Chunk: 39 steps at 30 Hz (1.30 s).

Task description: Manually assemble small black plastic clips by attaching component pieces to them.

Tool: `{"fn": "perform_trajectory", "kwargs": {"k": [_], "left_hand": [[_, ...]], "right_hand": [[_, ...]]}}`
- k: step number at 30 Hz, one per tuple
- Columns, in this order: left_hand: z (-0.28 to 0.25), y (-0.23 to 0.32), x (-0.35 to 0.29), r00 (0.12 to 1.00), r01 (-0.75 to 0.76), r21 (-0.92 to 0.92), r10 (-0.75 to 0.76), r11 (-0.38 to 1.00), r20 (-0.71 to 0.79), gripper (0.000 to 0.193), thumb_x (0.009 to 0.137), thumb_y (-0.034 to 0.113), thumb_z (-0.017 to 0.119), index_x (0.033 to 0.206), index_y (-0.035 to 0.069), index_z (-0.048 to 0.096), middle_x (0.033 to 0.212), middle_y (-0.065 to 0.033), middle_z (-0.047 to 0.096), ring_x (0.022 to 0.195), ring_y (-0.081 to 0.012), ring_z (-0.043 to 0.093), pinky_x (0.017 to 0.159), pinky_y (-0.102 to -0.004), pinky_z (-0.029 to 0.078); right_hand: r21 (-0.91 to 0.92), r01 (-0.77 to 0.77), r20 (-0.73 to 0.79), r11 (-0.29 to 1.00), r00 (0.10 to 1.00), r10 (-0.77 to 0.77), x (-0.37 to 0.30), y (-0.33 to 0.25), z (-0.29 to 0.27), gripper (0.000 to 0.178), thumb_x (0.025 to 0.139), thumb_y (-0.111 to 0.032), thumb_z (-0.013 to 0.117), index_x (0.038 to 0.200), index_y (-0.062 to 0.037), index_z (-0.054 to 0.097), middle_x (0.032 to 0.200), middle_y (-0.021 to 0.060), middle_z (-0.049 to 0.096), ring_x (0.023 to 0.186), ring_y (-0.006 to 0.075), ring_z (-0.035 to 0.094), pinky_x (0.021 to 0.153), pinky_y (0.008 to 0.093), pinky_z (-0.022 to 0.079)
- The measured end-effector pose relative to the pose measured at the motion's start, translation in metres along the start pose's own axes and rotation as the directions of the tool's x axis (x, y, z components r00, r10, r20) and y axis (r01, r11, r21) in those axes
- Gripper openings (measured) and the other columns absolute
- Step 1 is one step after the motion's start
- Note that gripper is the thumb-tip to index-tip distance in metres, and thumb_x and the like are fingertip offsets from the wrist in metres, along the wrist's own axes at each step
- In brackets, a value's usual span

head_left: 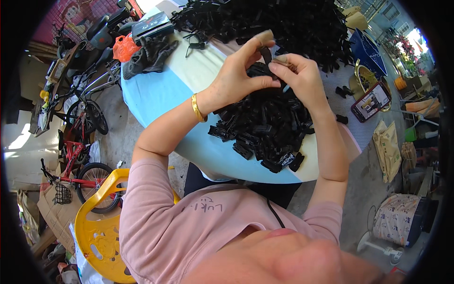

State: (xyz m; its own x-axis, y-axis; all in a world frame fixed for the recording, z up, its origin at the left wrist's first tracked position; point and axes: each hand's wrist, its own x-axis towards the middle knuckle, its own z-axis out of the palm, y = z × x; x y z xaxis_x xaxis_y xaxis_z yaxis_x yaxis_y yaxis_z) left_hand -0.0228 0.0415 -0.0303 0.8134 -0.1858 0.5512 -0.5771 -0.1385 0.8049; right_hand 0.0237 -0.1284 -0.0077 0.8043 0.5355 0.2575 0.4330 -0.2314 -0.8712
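Observation:
Both hands are raised close together over the near part of the table. Between them is a small black plastic piece, partly covered by fingers, so its exact kind cannot be made out. My left hand, with a gold bangle at the wrist, curls its fingers around the piece's left side. My right hand pinches at its right side, thumb against fingertips. Right below the hands lies a heap of black plastic parts. A much larger pile of similar black parts covers the far side.
At the table's left lie dark grey cloth, an orange plastic bag and a dark box. A phone leans by a gold-rimmed container at right. A yellow chair and red bicycle stand left.

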Motion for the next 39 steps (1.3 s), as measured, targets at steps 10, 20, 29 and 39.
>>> {"fn": "perform_trajectory", "kwargs": {"k": [10,20,29,39], "left_hand": [[-0.003,0.008,-0.002,0.996,0.051,-0.418,-0.079,0.907,-0.051,0.04,0.078,-0.007,0.061,0.116,0.0,0.049,0.118,-0.0114,0.052,0.1,-0.0147,0.056,0.083,-0.0248,0.049],[0.001,0.017,-0.005,0.987,0.108,-0.24,-0.133,0.965,-0.091,0.033,0.078,-0.009,0.058,0.11,-0.002,0.052,0.113,-0.0102,0.056,0.097,-0.0139,0.057,0.085,-0.0266,0.048],[0.006,0.016,-0.01,0.946,-0.197,0.18,0.236,0.964,-0.222,0.022,0.074,-0.003,0.066,0.095,-0.002,0.059,0.09,-0.0084,0.063,0.078,-0.0115,0.062,0.068,-0.023,0.052],[0.015,0.03,-0.014,0.982,-0.067,0.576,0.157,0.815,-0.108,0.054,0.068,0.004,0.07,0.117,0.005,0.049,0.092,-0.0113,0.062,0.08,-0.0253,0.063,0.067,-0.0303,0.051]], "right_hand": [[0.094,0.227,-0.101,0.969,0.971,-0.218,-0.015,-0.01,0.011,0.019,0.09,-0.014,0.051,0.098,0.0,0.062,0.064,-0.0058,0.048,0.055,0.0008,0.037,0.049,0.0152,0.03],[0.03,0.222,-0.086,0.975,0.972,-0.219,-0.019,-0.011,0.015,0.015,0.089,-0.011,0.054,0.094,0.002,0.061,0.064,-0.0036,0.05,0.056,0.0027,0.041,0.05,0.0163,0.033],[0.124,0.15,-0.089,0.981,0.986,-0.139,-0.024,-0.015,0.017,0.016,0.089,-0.011,0.053,0.094,0.002,0.061,0.063,-0.0053,0.046,0.055,0.0013,0.038,0.048,0.0158,0.029],[-0.22,0.215,-0.07,0.951,0.969,-0.235,-0.021,-0.014,0.011,0.017,0.074,-0.006,0.07,0.088,-0.0015,0.063,0.071,0.0,0.06,0.063,0.003,0.053,0.055,0.0169,0.043]]}}
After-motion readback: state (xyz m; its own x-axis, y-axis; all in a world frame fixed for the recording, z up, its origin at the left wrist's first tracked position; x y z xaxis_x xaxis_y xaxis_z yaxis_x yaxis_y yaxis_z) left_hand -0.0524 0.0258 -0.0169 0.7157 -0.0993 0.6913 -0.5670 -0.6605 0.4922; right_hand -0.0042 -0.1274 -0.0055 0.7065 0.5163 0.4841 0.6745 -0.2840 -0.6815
